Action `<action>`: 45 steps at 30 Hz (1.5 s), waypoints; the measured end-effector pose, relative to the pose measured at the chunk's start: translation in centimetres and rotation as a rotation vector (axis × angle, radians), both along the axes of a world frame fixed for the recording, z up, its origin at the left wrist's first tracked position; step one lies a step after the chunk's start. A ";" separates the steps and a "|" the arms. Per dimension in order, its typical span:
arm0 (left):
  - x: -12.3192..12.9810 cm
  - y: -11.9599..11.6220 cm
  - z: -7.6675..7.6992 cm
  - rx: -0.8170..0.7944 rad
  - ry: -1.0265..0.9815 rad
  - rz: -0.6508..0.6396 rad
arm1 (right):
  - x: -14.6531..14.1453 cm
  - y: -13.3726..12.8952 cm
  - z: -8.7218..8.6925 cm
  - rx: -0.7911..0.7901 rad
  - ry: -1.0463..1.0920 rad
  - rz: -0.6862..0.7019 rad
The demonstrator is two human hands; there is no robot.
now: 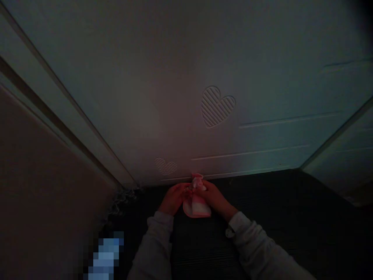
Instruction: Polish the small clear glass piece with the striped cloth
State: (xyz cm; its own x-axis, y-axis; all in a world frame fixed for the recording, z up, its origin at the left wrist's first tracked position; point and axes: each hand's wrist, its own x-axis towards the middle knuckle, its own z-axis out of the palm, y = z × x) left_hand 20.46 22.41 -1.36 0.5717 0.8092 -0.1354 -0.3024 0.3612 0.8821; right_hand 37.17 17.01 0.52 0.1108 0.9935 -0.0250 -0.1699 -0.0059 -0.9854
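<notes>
Low in the middle of the head view, a small pink-and-white piece of cloth (198, 207), sock-like in shape, is bunched between my two hands above the dark surface. My left hand (175, 197) has its fingers closed on the cloth's left side; reddish light falls on them and blurs their tips. From the other side, my right hand (216, 197) grips the gathered upper part, thumb across the front. The lower part of the cloth hangs loose and shows a white band between pink ones. Dim light hides the finer details.
A pale panel with engraved hearts (217, 107) and grooved lines rises just beyond my hands. Under them lies a dark, ribbed surface (204, 249). A brownish panel (43, 175) stands at left, with grey fringe (118, 200) near its foot. A pixelated bluish patch (105, 258) covers the lower left.
</notes>
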 end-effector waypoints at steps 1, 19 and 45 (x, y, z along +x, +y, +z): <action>0.0 0.0 0.0 0.000 -0.001 0.004 | 0.0 0.0 0.0 -0.003 -0.002 0.004; 0.6 0.5 -0.2 -0.059 -0.042 0.149 | -0.3 0.1 -0.1 -0.005 0.188 0.008; 0.8 0.2 0.6 -0.033 0.010 0.087 | 0.1 0.6 -0.1 0.001 0.363 0.057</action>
